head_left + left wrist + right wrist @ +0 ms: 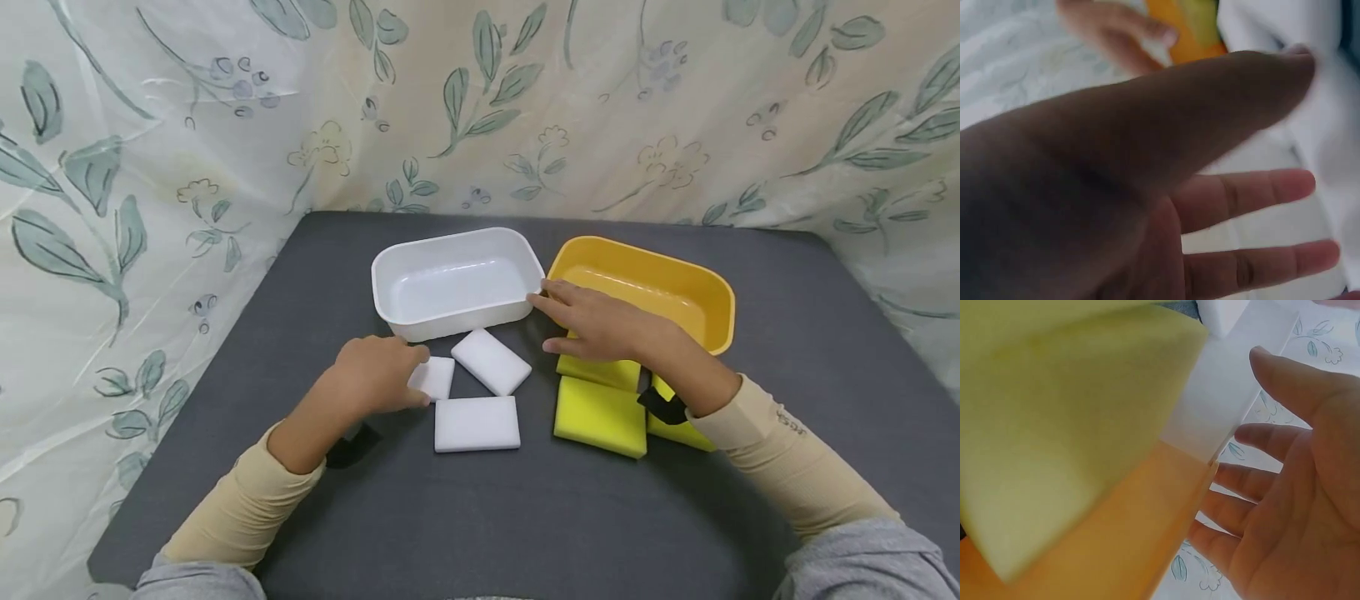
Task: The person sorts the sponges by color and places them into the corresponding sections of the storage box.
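Note:
My left hand is over a small white sponge block, partly covering it, with thumb and fingers apart around its left end. In the left wrist view the fingers are nearly straight. Two more white sponge blocks lie beside it. My right hand spreads its fingers at the near rims of a white tray and a yellow tray; its palm shows bare in the right wrist view. Several yellow sponges lie below that hand, some partly hidden by the hand and wrist.
Both trays stand side by side toward the back of a dark grey table. A floral-patterned sheet hangs behind the table and along its sides. Black straps sit on the wrists.

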